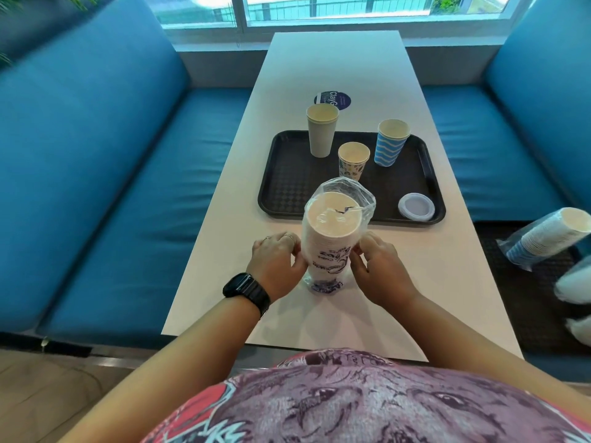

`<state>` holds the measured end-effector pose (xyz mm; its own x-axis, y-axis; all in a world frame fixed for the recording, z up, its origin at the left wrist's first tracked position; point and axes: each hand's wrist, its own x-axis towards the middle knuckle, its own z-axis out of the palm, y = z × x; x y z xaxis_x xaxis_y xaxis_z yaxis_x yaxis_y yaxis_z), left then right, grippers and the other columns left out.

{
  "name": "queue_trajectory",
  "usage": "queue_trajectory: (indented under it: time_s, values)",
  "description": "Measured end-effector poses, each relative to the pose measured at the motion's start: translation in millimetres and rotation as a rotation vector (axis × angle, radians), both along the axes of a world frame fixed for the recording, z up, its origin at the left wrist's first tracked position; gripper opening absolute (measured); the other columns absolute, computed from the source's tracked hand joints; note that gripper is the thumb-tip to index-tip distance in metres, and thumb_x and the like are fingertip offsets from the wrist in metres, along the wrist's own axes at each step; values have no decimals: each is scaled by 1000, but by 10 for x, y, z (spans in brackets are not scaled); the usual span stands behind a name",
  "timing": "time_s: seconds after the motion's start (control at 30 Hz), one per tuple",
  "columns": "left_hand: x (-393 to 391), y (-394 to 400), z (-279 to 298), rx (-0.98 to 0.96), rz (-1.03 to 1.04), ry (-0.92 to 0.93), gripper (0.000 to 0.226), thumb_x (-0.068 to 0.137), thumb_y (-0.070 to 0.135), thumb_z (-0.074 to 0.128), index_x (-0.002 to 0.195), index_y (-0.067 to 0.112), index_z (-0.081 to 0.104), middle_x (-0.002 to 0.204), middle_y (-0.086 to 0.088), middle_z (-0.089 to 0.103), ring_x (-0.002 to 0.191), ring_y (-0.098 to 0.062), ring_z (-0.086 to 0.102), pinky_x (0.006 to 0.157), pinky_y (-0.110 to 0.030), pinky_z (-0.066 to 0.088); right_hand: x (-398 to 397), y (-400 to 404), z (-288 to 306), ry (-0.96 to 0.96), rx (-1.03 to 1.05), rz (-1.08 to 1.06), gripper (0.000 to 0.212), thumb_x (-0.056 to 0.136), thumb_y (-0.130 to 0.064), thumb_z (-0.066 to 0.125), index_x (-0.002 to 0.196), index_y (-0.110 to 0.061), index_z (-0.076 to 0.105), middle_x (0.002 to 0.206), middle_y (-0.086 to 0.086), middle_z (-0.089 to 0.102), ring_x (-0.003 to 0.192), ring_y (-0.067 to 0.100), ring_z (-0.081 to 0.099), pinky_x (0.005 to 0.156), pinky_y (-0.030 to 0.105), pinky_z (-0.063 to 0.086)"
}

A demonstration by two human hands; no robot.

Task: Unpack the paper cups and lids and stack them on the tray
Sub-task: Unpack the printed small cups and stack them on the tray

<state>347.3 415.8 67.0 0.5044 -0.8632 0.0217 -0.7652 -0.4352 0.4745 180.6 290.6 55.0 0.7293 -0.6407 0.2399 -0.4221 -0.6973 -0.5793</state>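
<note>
Blue booth benches (96, 174) flank a long white table (335, 71) that runs toward a window. On the table lies a dark tray (287, 183) bearing a tall off-white stack of cups (321, 131) at its far left, a blue wave-striped stack of cups (391, 142) to the right and a shorter patterned cup (352, 161) between them, with a pile of translucent lids (415, 206) at the near right corner. Just in front of the tray, a sleeve of cups (332, 238), wrapped in clear plastic open at the top, stands upright on the table. The left hand (278, 263) and right hand (380, 266) grip its lower sides, fingers curled round the plastic. Another plastic-wrapped sleeve of blue cups (543, 241) lies on the right bench. A black watch (246, 290) circles the left wrist.
</note>
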Motion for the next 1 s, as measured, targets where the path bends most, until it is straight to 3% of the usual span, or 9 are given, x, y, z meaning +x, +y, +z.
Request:
queue_trajectory:
  time_s: [0.07,0.17,0.3,0.43,0.67,0.8,0.93,1.0]
  values:
    - [22,52,-38,-29,-19,55,10,89,30,52,92,23,59,97,12,59,103,-16,55,90,-28,25,-12,1,3,2,6,-3,16,89,-4,60,76,-10,52,80,7,57,71,32,53,72,34,34]
    - [40,158,-73,-66,-43,78,30,83,39,52,107,24,63,110,14,60,107,-12,54,95,-27,25,-25,10,20,-23,14,5,18,89,-4,61,76,-14,52,80,3,57,71,30,53,73,34,34]
    - [26,169,-95,-178,-11,12,8,91,28,67,94,22,69,94,18,59,92,-14,59,91,-31,30,-20,12,40,-53,12,5,30,88,-2,61,78,-24,44,79,-5,51,70,25,50,73,34,33]
    - [23,110,-60,-207,-29,-34,3,91,20,67,87,21,68,85,21,53,82,-8,49,86,-28,25,-19,-18,26,-8,3,8,18,88,-2,61,75,-11,53,78,6,59,70,32,54,72,34,33]
    - [-20,85,-129,-22,-104,-70,6,91,22,58,89,19,63,92,10,59,100,-19,56,89,-26,22,23,-33,-58,83,-69,27,9,86,-7,54,79,-11,58,77,6,60,73,33,57,77,35,33]
    - [-41,65,-202,-29,-49,20,2,90,25,57,90,26,59,97,12,60,104,-16,56,91,-27,24,35,-30,-32,115,-54,9,13,90,-4,59,81,-13,60,83,8,63,84,33,58,81,37,32]
    - [61,103,-172,-84,-40,149,37,83,36,59,118,23,61,110,17,52,105,-8,57,100,-30,33,2,-73,-44,118,-14,10,10,95,-12,55,91,-10,63,93,5,64,93,27,54,88,32,28]
    - [79,102,-133,-108,-76,163,35,87,27,68,120,19,62,110,15,51,100,-7,56,101,-34,39,-5,-79,-66,106,12,25,9,95,-14,56,92,-11,63,93,1,62,93,23,53,88,28,28]
